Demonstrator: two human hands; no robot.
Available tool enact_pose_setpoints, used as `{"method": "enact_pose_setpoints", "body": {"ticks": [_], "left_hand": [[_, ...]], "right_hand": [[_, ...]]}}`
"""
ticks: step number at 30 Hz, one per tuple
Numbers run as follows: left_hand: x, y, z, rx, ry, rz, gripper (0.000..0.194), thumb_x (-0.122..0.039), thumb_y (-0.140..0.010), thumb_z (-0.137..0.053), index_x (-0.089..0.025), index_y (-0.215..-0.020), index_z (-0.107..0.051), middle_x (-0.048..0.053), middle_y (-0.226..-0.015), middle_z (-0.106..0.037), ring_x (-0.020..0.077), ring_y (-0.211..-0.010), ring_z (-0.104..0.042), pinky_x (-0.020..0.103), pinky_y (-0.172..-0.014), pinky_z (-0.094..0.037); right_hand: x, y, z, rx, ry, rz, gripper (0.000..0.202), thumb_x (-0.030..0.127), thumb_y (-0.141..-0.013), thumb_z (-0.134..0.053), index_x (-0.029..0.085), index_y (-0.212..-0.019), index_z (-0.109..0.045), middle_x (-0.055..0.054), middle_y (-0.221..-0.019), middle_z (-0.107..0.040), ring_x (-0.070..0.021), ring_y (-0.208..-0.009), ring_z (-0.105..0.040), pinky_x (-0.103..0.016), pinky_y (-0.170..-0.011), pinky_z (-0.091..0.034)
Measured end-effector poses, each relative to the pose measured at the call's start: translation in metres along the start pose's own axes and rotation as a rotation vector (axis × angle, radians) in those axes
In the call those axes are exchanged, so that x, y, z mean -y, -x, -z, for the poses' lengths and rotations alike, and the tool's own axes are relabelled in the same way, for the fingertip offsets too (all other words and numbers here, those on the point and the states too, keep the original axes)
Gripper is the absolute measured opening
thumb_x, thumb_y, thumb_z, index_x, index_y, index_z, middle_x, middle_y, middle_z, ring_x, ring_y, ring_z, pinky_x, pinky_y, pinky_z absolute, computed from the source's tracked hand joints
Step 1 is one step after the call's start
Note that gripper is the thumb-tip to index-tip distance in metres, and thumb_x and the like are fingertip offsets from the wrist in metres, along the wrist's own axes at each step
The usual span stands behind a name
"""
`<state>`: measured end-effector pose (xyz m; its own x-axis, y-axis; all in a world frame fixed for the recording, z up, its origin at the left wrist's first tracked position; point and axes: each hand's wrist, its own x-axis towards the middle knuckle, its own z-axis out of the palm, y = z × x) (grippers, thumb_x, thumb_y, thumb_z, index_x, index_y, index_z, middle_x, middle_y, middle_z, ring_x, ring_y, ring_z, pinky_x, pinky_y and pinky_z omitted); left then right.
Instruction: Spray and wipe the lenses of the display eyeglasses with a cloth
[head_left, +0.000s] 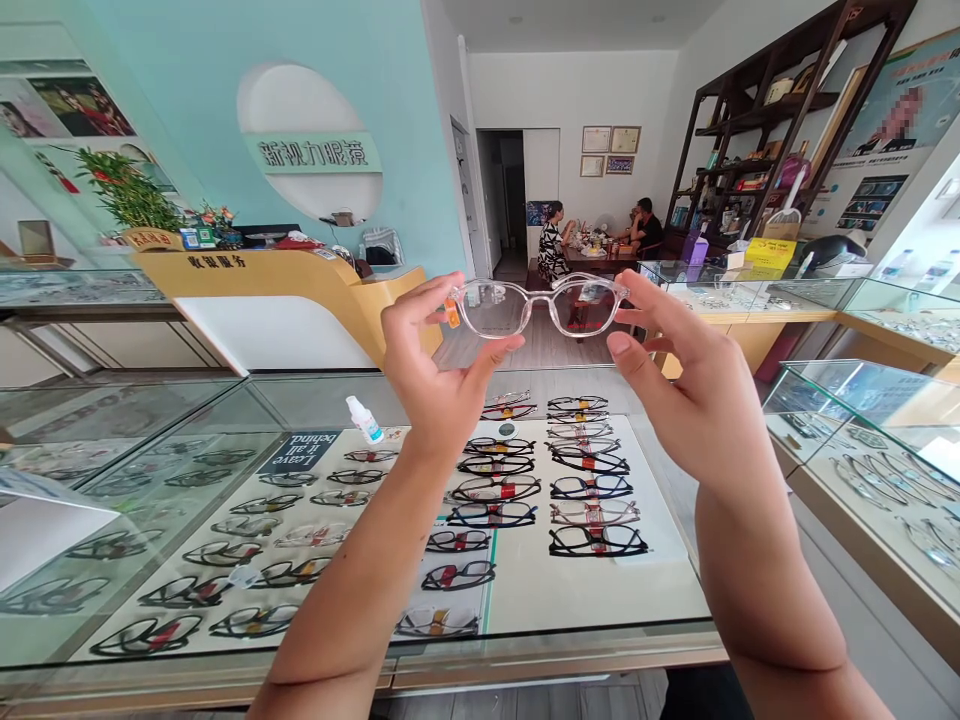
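Note:
A pair of eyeglasses (537,298) with a clear, see-through frame is held up in front of me, above the glass display case. My left hand (439,365) grips its left end between fingers and thumb side, where a small orange tag (452,312) hangs. At the other end, the fingers of my right hand (679,365) are closed on the right hinge area. Red print shows on the right lens. Below lie rows of glasses, among them a black-framed pair (598,541) in the right column and a dark pair (457,575) in the middle.
The glass display case (600,625) spans the front. A small white spray bottle (364,420) stands on it at left. Beyond is a yellow-and-white counter (300,300). Two people sit at a far table (592,262). Another glass case (870,440) stands at right.

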<state>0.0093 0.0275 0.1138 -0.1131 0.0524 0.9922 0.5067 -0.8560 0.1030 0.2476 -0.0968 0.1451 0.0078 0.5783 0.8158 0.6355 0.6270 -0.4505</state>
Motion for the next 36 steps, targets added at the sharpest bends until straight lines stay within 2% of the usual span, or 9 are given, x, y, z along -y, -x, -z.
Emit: {"method": "enact_pose_setpoints", "body": {"ticks": [5, 11, 15, 20, 28, 32, 36], "left_hand": [[-0.009, 0.005, 0.004, -0.011, -0.018, -0.006, 0.082, -0.069, -0.084, -0.095, -0.034, -0.148, -0.057, 0.013, -0.142, -0.074, 0.0386, -0.141, -0.07, 0.057, -0.108, -0.061], [-0.016, 0.008, 0.007, -0.009, -0.065, -0.014, 0.082, -0.07, -0.082, -0.096, -0.031, -0.145, -0.06, 0.013, -0.139, -0.074, 0.0389, -0.141, -0.069, 0.056, -0.111, -0.06], [-0.019, 0.008, 0.007, 0.012, -0.09, 0.009, 0.083, -0.072, -0.082, -0.095, -0.029, -0.144, -0.061, 0.013, -0.137, -0.075, 0.0371, -0.137, -0.071, 0.054, -0.111, -0.059], [-0.027, 0.008, 0.009, 0.02, -0.156, 0.015, 0.081, -0.074, -0.087, -0.091, -0.024, -0.144, -0.063, 0.012, -0.133, -0.077, 0.0338, -0.13, -0.074, 0.049, -0.108, -0.059], [-0.037, 0.005, 0.012, 0.043, -0.198, -0.031, 0.081, -0.07, -0.085, -0.095, -0.025, -0.145, -0.064, 0.013, -0.135, -0.077, 0.0336, -0.128, -0.075, 0.049, -0.11, -0.059], [-0.032, 0.005, 0.01, 0.034, -0.159, -0.043, 0.079, -0.068, -0.086, -0.094, -0.025, -0.146, -0.064, 0.013, -0.138, -0.076, 0.0338, -0.131, -0.075, 0.049, -0.112, -0.06], [-0.016, 0.004, 0.005, 0.027, -0.058, -0.035, 0.077, -0.065, -0.092, -0.09, -0.028, -0.152, -0.06, 0.013, -0.144, -0.074, 0.0342, -0.138, -0.073, 0.052, -0.117, -0.06]], "right_hand": [[-0.007, -0.001, -0.004, 0.016, -0.054, -0.044, 0.059, 0.053, -0.115, -0.06, 0.032, -0.171, -0.06, -0.014, -0.164, -0.072, -0.0368, -0.136, -0.078, -0.054, -0.098, -0.072], [-0.012, -0.001, -0.005, 0.002, -0.109, -0.069, 0.068, 0.064, -0.114, -0.06, 0.027, -0.17, -0.061, -0.017, -0.159, -0.075, -0.0366, -0.14, -0.076, -0.051, -0.101, -0.071], [-0.012, -0.002, -0.005, -0.005, -0.109, -0.081, 0.067, 0.066, -0.112, -0.061, 0.027, -0.166, -0.065, -0.016, -0.151, -0.079, -0.0352, -0.132, -0.079, -0.05, -0.096, -0.07], [-0.008, -0.004, -0.005, -0.022, -0.044, -0.152, 0.065, 0.071, -0.112, -0.057, 0.025, -0.154, -0.075, -0.015, -0.128, -0.086, -0.0315, -0.107, -0.083, -0.052, -0.092, -0.068], [-0.005, -0.007, -0.004, -0.014, -0.028, -0.2, 0.064, 0.074, -0.112, -0.052, 0.024, -0.141, -0.081, -0.013, -0.116, -0.088, -0.0317, -0.108, -0.082, -0.05, -0.091, -0.065], [-0.005, -0.007, -0.004, -0.022, -0.015, -0.202, 0.063, 0.073, -0.113, -0.05, 0.025, -0.141, -0.081, -0.013, -0.114, -0.088, -0.0318, -0.109, -0.083, -0.051, -0.095, -0.065], [-0.001, -0.005, -0.002, -0.059, -0.011, -0.121, 0.057, 0.066, -0.113, -0.057, 0.026, -0.146, -0.08, -0.013, -0.125, -0.088, -0.0312, -0.111, -0.083, -0.051, -0.097, -0.066]]}}
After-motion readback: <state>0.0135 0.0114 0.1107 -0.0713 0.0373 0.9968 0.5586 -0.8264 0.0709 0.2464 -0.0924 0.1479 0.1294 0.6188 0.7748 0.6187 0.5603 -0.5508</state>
